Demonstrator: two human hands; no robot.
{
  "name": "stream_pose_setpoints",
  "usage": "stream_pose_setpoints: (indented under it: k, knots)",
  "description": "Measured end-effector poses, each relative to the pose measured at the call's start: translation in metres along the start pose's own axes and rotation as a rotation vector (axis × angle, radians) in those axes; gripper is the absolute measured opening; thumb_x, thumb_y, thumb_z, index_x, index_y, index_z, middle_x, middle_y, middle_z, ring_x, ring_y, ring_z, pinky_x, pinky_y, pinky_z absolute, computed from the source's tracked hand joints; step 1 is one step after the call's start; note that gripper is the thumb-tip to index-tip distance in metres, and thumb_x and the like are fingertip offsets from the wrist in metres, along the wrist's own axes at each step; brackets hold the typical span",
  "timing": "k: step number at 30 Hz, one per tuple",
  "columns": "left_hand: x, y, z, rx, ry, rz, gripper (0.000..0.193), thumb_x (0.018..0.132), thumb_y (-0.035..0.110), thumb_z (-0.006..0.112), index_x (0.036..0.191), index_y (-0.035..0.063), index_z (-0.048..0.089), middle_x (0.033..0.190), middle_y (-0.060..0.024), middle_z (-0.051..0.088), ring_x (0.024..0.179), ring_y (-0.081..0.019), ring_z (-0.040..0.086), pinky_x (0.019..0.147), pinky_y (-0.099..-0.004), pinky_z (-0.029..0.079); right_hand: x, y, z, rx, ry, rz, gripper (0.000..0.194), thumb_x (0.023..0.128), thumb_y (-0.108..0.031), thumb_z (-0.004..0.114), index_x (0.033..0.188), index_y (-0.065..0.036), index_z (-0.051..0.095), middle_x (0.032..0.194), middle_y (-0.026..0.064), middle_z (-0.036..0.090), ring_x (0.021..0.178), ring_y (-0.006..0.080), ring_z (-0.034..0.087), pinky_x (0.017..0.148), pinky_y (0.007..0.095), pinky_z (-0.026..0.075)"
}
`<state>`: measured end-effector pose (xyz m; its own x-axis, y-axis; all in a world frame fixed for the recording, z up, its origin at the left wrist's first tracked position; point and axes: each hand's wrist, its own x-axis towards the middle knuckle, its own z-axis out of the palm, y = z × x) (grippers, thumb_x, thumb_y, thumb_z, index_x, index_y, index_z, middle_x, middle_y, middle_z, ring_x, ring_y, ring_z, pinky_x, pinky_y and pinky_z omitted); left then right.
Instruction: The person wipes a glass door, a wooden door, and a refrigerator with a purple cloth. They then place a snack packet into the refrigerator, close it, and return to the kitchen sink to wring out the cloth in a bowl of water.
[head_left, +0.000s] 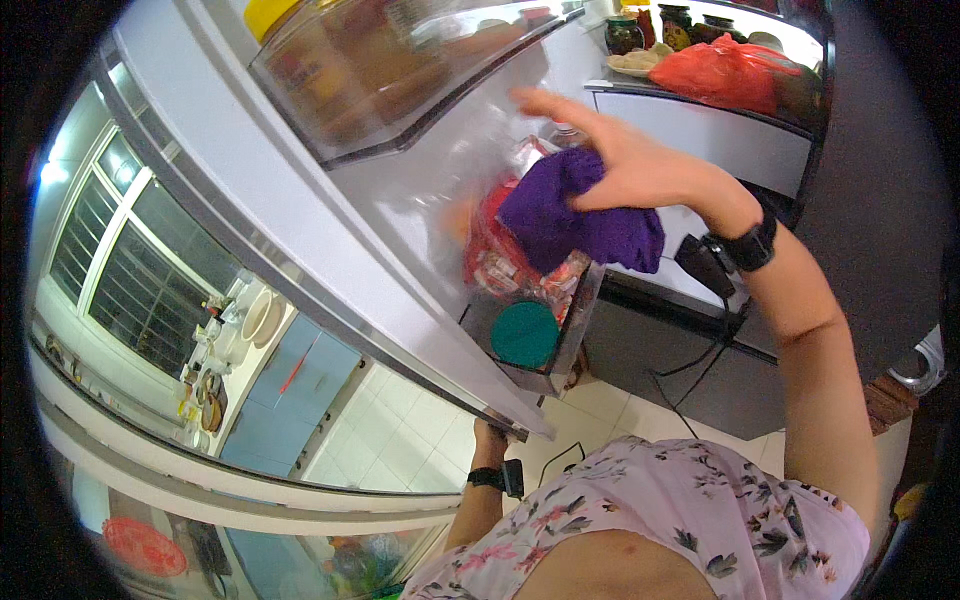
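Observation:
A purple cloth (551, 202) is bunched in my right hand (622, 161), with the thumb lying over it and the index finger stretched out. The hand is slightly blurred, and some of its fingers are hidden. Below the cloth, red and clear plastic packages (495, 262) fill the lower door bin (559, 375) of a refrigerator. A round green lid (525, 334) shows at that bin's near end. My left hand (491, 431) is at the edge of the open refrigerator door (420, 330), its fingers mostly hidden behind it.
An upper door bin (405, 135) holds a yellow-lidded jar (270, 15). Inside, a red plastic bag (724, 75), a plate of food (637, 60) and jars (675, 26) sit above a white drawer (705, 139). A black cable (679, 375) hangs from my right wrist. Blue cabinets (289, 390) appear left.

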<state>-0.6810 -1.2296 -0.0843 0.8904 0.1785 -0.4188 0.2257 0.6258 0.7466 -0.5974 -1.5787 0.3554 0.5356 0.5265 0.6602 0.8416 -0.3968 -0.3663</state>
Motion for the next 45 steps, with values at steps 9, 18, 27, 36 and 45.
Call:
stream_pose_setpoints:
  k: [9, 18, 27, 36, 45]
  knots:
    - [0.024, -0.013, -0.026, -0.06, 0.002, -0.051, 0.036, 0.097, 0.029, 0.055, 0.123, 0.0044, 0.057, 0.114, -0.011, 0.064, 0.099, -0.0285, 0.062, 0.086, -0.0442, 0.051, -0.073, 0.006, 0.021, -0.076, -0.007, 0.236, 0.049, 0.074, -0.027, 0.069, 0.119, -0.008, 0.063, 0.106, 0.0235, 0.067, 0.101, 0.0401, 0.065, 0.088, 0.0447, 0.052]
    - [0.038, -0.011, -0.037, 0.056, 0.037, -0.037, 0.036, 0.096, 0.035, 0.056, 0.12, 0.008, 0.058, 0.105, -0.0067, 0.065, 0.091, -0.0244, 0.062, 0.077, -0.0397, 0.052, -0.014, 0.016, 0.01, -0.197, -0.533, 0.386, 0.051, 0.08, -0.028, 0.065, 0.126, -0.007, 0.062, 0.101, 0.025, 0.069, 0.094, 0.0405, 0.066, 0.083, 0.0435, 0.052]
    - [0.017, -0.015, -0.026, 0.105, -0.138, -0.013, 0.046, 0.097, 0.039, 0.054, 0.129, 0.0053, 0.054, 0.12, -0.0114, 0.062, 0.112, -0.0287, 0.059, 0.093, -0.0446, 0.05, -0.129, 0.024, 0.01, 0.6, 0.239, 0.326, 0.048, 0.084, -0.008, 0.065, 0.131, -0.003, 0.058, 0.119, 0.0063, 0.065, 0.11, 0.0164, 0.059, 0.1, 0.031, 0.044]
    - [-0.023, 0.015, -0.022, 0.483, -0.46, -0.321, 0.054, 0.095, 0.04, 0.061, 0.137, 0.0089, 0.05, 0.125, -0.0092, 0.061, 0.112, -0.0255, 0.058, 0.092, -0.0421, 0.049, -0.245, -0.018, 0.014, 0.671, 0.369, 0.799, 0.048, 0.08, -0.01, 0.063, 0.126, 0.0, 0.06, 0.119, 0.0098, 0.068, 0.108, 0.0195, 0.063, 0.099, 0.0338, 0.047]
    - [-0.094, 0.032, 0.002, 0.801, -0.624, -0.333, 0.055, 0.094, 0.039, 0.062, 0.139, 0.0097, 0.049, 0.126, -0.0094, 0.06, 0.113, -0.0242, 0.058, 0.092, -0.0416, 0.049, -0.313, -0.126, 0.014, 0.716, 0.872, 1.001, 0.029, 0.082, -0.016, 0.067, 0.108, -0.002, 0.065, 0.093, 0.0033, 0.067, 0.082, 0.0147, 0.062, 0.075, 0.0299, 0.051]
